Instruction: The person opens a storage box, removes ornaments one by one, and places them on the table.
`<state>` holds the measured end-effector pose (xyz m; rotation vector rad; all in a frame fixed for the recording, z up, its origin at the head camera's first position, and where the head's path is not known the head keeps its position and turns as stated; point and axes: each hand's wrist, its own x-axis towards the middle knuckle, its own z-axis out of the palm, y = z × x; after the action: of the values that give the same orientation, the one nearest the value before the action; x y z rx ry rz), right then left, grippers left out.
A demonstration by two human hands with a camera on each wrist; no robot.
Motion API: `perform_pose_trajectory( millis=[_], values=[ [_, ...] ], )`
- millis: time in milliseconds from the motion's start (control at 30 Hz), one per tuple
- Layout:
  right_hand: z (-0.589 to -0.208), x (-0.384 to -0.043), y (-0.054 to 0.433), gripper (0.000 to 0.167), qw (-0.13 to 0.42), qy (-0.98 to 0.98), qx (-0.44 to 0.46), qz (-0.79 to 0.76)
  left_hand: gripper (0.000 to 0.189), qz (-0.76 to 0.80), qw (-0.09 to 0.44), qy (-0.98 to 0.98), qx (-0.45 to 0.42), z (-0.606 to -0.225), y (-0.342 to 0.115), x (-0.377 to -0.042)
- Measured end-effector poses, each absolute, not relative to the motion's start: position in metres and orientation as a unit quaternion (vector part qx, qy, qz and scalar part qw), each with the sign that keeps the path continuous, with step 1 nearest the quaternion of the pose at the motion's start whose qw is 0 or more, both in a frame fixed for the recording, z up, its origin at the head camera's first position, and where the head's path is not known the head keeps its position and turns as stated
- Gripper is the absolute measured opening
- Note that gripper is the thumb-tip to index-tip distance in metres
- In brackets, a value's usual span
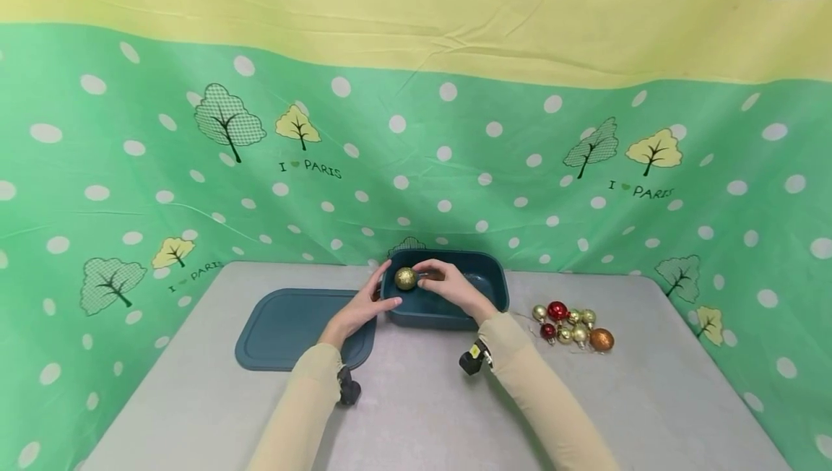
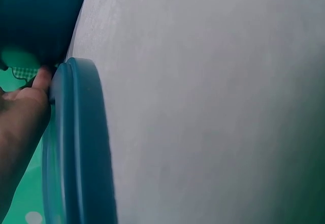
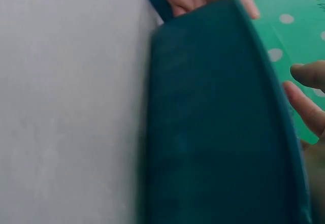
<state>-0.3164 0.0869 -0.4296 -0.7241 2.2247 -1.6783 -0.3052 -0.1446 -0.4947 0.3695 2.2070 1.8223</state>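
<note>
A dark blue rectangular box (image 1: 448, 321) stands at the back of the table. Inside its left end is a glittery gold ball (image 1: 406, 279). My left hand (image 1: 360, 310) rests against that end, thumb by the front corner and fingers along the left side, fairly straight. Over the box, my right hand (image 1: 451, 289) reaches in from the right with its fingertips close beside the ball. In the right wrist view, the thumb and a finger of the right hand (image 3: 311, 99) show apart above the rim; the ball is out of sight there.
A flat blue lid (image 1: 295, 330) lies left of the box. Right of the box sit several small ornaments: gold balls (image 1: 564, 335), red balls (image 1: 557, 310) and a larger orange ball (image 1: 601, 339). A green patterned cloth (image 1: 448, 160) hangs behind the table.
</note>
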Motion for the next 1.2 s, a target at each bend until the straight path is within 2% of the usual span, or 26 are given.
perform_pose_trajectory(
  millis=[233, 567, 900, 1200],
  values=[
    [-0.441, -0.325, 0.07, 0.043, 0.15, 0.767, -0.234, -0.579, 0.083, 0.627, 0.131, 0.758, 0.124, -0.494, -0.145, -0.304],
    [-0.462, -0.336, 0.058, 0.041, 0.11, 0.787, -0.19, -0.577, 0.086, 0.625, 0.168, 0.752, 0.125, -0.492, -0.147, -0.307],
    [-0.464, -0.34, 0.057, 0.055, 0.097, 0.818, -0.206, -0.529, 0.083, 0.623, 0.146, 0.757, 0.131, -0.489, -0.146, -0.304],
    [-0.472, -0.342, 0.055, 0.05, 0.099, 0.828, -0.229, -0.502, 0.084, 0.629, 0.152, 0.75, 0.134, -0.49, -0.147, -0.305]
  ],
)
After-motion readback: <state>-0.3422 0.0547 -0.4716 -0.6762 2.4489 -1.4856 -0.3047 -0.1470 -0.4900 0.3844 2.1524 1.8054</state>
